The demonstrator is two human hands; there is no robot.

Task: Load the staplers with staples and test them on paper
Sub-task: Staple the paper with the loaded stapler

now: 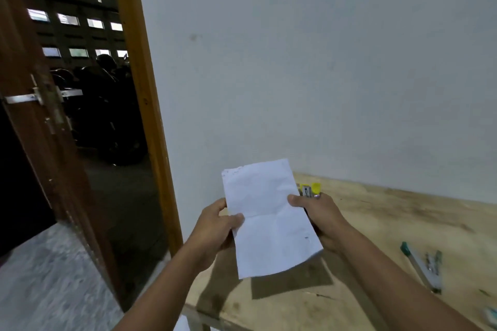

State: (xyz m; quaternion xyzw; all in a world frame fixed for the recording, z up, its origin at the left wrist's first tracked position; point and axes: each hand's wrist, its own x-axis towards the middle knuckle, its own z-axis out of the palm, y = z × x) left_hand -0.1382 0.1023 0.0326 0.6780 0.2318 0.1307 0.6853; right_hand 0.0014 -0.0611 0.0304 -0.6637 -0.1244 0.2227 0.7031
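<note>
A folded white sheet of paper (269,217) is held up above the left end of the wooden table (390,223). My left hand (215,226) pinches its left edge. My right hand (320,220) grips its right edge with the thumb on top, and the same hand holds a yellow stapler (310,190) whose front end sticks out behind the paper. A green stapler (425,266) lies opened out flat on the table to the right, apart from both hands.
A white wall runs behind the table. To the left stands an open brown door (45,126) with a wooden frame (150,105), giving onto a dark room. A small pale object (490,314) lies at the table's right edge.
</note>
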